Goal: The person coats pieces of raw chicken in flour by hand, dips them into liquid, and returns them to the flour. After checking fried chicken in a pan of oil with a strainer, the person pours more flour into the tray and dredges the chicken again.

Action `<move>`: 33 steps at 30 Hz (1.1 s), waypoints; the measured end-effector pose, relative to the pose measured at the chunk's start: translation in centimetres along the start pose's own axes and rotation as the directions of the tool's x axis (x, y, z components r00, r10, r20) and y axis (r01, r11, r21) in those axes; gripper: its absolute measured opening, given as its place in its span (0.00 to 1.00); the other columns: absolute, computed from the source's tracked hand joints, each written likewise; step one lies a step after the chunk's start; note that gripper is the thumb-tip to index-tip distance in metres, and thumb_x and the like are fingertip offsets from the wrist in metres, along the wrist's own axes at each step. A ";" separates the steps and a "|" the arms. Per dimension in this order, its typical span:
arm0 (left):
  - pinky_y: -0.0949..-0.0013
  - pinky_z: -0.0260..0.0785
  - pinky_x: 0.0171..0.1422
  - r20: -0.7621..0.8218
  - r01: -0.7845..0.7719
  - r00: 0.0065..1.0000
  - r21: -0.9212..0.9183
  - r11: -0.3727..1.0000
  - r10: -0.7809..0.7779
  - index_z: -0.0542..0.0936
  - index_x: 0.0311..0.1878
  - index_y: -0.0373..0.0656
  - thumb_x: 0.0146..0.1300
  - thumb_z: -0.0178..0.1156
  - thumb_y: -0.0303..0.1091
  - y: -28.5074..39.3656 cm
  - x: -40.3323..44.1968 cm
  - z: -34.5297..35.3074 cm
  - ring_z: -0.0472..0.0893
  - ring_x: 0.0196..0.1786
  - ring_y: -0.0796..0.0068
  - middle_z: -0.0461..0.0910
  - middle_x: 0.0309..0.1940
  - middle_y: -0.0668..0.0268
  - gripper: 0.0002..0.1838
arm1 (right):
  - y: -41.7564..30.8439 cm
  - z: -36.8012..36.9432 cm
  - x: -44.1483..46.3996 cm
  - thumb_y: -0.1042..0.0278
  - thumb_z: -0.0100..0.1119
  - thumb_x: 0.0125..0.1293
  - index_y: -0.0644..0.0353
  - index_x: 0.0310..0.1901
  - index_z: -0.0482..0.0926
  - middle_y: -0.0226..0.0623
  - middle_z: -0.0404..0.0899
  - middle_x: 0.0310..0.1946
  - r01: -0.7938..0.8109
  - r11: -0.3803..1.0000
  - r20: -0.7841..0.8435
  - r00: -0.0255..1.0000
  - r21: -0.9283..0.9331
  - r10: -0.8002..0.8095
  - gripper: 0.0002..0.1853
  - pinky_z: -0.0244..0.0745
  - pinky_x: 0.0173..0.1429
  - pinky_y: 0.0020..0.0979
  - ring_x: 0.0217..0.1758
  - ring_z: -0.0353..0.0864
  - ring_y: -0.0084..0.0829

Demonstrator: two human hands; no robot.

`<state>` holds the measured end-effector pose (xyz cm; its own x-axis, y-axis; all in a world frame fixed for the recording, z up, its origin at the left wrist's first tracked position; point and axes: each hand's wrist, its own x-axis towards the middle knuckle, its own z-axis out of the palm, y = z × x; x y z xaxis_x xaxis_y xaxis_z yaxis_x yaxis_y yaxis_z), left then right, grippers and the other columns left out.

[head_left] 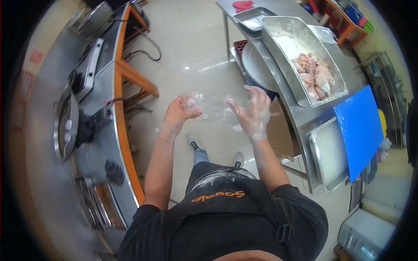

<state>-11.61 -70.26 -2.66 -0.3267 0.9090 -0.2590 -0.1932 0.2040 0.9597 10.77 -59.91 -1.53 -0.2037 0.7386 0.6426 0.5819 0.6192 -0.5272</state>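
My left hand (176,112) is closed, thumb and fingers pinching a crumpled piece of thin clear plastic (195,102) that looks like a disposable glove. To its right, my right hand (254,112) is raised with thumb and fingers apart. White powder coats its fingers and wrist. More clear plastic (230,115) shows faintly by the right thumb; whether it is attached to that hand I cannot tell. Both hands are held in the air above the floor, in front of my dark apron (222,182), which has white powder on it.
On the right, a steel table (287,87) bears a deep metal pan (274,56) with raw meat (311,74) and white flour. Nearer stand a white-filled tray (331,150) and a blue board (361,130). On the left counter (98,156) are a wok (65,126) and a stove (89,67).
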 end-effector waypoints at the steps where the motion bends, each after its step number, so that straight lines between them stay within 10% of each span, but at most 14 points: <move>1: 0.71 0.75 0.51 0.036 0.004 0.999 0.008 1.000 -0.004 0.69 0.60 0.35 0.45 0.74 0.21 -0.1 1.3 -0.2 0.80 0.47 0.74 0.80 0.46 0.64 0.36 | -0.5 0.2 0.3 0.46 0.74 0.47 0.58 0.41 0.78 0.41 0.79 0.38 0.030 0.997 0.063 0.997 0.073 -0.035 0.27 0.72 0.51 0.41 0.46 0.78 0.44; 3: 0.71 0.75 0.48 0.161 0.023 0.987 0.018 1.000 -0.026 0.70 0.58 0.34 0.45 0.76 0.28 -1.0 3.4 -0.4 0.80 0.45 0.76 0.80 0.44 0.65 0.36 | -2.3 0.4 -0.5 0.42 0.74 0.45 0.57 0.44 0.76 0.44 0.78 0.40 0.050 0.983 0.173 0.982 0.174 -0.081 0.31 0.73 0.47 0.43 0.46 0.78 0.44; 6: 0.70 0.75 0.47 0.541 0.138 0.841 -0.202 0.970 -0.007 0.73 0.56 0.39 0.48 0.74 0.33 -2.7 6.4 -1.5 0.79 0.46 0.73 0.78 0.45 0.66 0.31 | -4.9 3.4 -0.6 0.44 0.72 0.48 0.58 0.28 0.76 0.41 0.79 0.29 -0.349 0.877 0.574 0.812 0.330 0.107 0.24 0.73 0.43 0.38 0.36 0.79 0.40; 10: 0.74 0.73 0.37 0.636 0.335 0.760 -0.214 0.917 -0.129 0.73 0.50 0.41 0.51 0.72 0.34 1.7 7.5 -0.5 0.78 0.36 0.77 0.78 0.39 0.67 0.25 | -6.2 5.2 1.5 0.51 0.67 0.51 0.58 0.20 0.75 0.43 0.79 0.23 -0.732 0.638 0.745 0.559 0.239 0.363 0.18 0.73 0.36 0.38 0.30 0.80 0.38; 14: 0.76 0.63 0.26 0.674 0.344 0.706 -0.057 0.937 -0.218 0.70 0.36 0.45 0.51 0.72 0.31 1.4 10.5 -0.3 0.68 0.20 0.84 0.70 0.25 0.75 0.18 | -4.8 5.5 -1.4 0.61 0.65 0.48 0.55 0.22 0.75 0.38 0.77 0.20 -0.710 0.671 0.171 0.703 0.214 0.690 0.10 0.72 0.31 0.37 0.27 0.78 0.37; 17: 0.75 0.59 0.26 0.662 -0.224 0.738 0.057 0.973 0.132 0.66 0.29 0.47 0.50 0.65 0.20 -0.1 9.9 3.5 0.65 0.23 0.85 0.64 0.22 0.76 0.15 | -7.1 0.5 -4.0 0.67 0.61 0.46 0.55 0.23 0.72 0.34 0.75 0.23 -0.673 0.637 -0.423 0.736 -0.376 0.528 0.07 0.70 0.27 0.34 0.27 0.76 0.37; 19: 0.74 0.61 0.30 0.765 -0.670 0.463 -0.028 0.741 0.447 0.67 0.24 0.43 0.48 0.58 0.14 -1.9 8.0 6.4 0.67 0.27 0.80 0.65 0.22 0.72 0.13 | -10.1 -2.0 -6.5 0.65 0.60 0.46 0.56 0.26 0.75 0.39 0.77 0.27 -0.738 0.345 -0.535 0.665 -0.580 0.521 0.07 0.74 0.29 0.36 0.32 0.79 0.40; 20: 0.72 0.63 0.31 0.795 -0.871 0.054 -0.258 0.418 0.604 0.73 0.25 0.39 0.49 0.58 0.13 -3.3 8.1 7.8 0.68 0.26 0.75 0.65 0.22 0.68 0.08 | -11.8 -2.5 -8.1 0.64 0.60 0.47 0.56 0.27 0.77 0.41 0.78 0.29 -0.746 0.276 -0.550 0.643 -0.606 0.533 0.07 0.76 0.30 0.38 0.35 0.81 0.41; 23: 0.69 0.66 0.31 0.955 -0.848 -0.240 -0.293 0.441 0.174 0.83 0.37 0.40 0.60 0.60 0.22 -3.8 2.7 10.1 0.71 0.27 0.76 0.69 0.25 0.68 0.05 | -15.6 -2.6 -13.4 0.65 0.59 0.49 0.59 0.29 0.78 0.41 0.79 0.26 -0.924 0.191 -0.673 0.374 -0.332 0.638 0.08 0.78 0.34 0.39 0.34 0.82 0.41; 26: 0.71 0.69 0.34 0.861 -0.634 -0.289 0.156 0.758 -0.418 0.82 0.44 0.36 0.65 0.59 0.28 -7.0 -0.3 13.1 0.76 0.32 0.78 0.78 0.34 0.67 0.08 | -21.8 -4.6 -16.7 0.67 0.58 0.53 0.61 0.34 0.80 0.44 0.81 0.26 -0.915 0.043 -0.577 0.288 -0.400 0.765 0.09 0.78 0.37 0.38 0.34 0.83 0.43; 28: 0.73 0.71 0.39 0.829 -0.285 -0.362 0.337 0.897 -0.427 0.80 0.47 0.31 0.66 0.57 0.28 -8.3 -5.7 12.5 0.79 0.37 0.77 0.80 0.40 0.64 0.11 | -24.2 -3.8 -20.3 0.66 0.57 0.56 0.58 0.37 0.80 0.43 0.81 0.27 -0.942 0.214 -0.705 0.334 -0.257 0.626 0.09 0.78 0.38 0.38 0.35 0.83 0.44; 30: 0.67 0.74 0.52 0.762 0.001 -0.460 0.513 0.859 -0.455 0.73 0.56 0.28 0.68 0.55 0.35 -11.0 -7.1 13.7 0.80 0.50 0.68 0.78 0.51 0.54 0.20 | -23.1 -2.6 -21.9 0.62 0.53 0.64 0.52 0.38 0.82 0.39 0.82 0.29 -0.943 0.295 -0.719 0.097 0.155 0.688 0.08 0.77 0.43 0.38 0.38 0.83 0.43; 33: 0.58 0.72 0.57 0.593 0.279 -0.407 0.805 0.524 -0.695 0.65 0.63 0.30 0.72 0.47 0.37 -9.8 -15.9 11.3 0.75 0.55 0.62 0.72 0.57 0.53 0.23 | -23.9 -3.4 -26.4 0.56 0.49 0.70 0.48 0.49 0.79 0.39 0.81 0.44 -0.994 0.076 -0.677 0.106 -0.075 0.729 0.13 0.76 0.46 0.40 0.41 0.83 0.43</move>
<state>5.90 -82.65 -6.71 0.8157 -0.2962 -0.4969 0.5527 0.6529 0.5180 4.86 -95.10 -3.98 0.9350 0.3495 0.0604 0.3056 -0.7076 -0.6371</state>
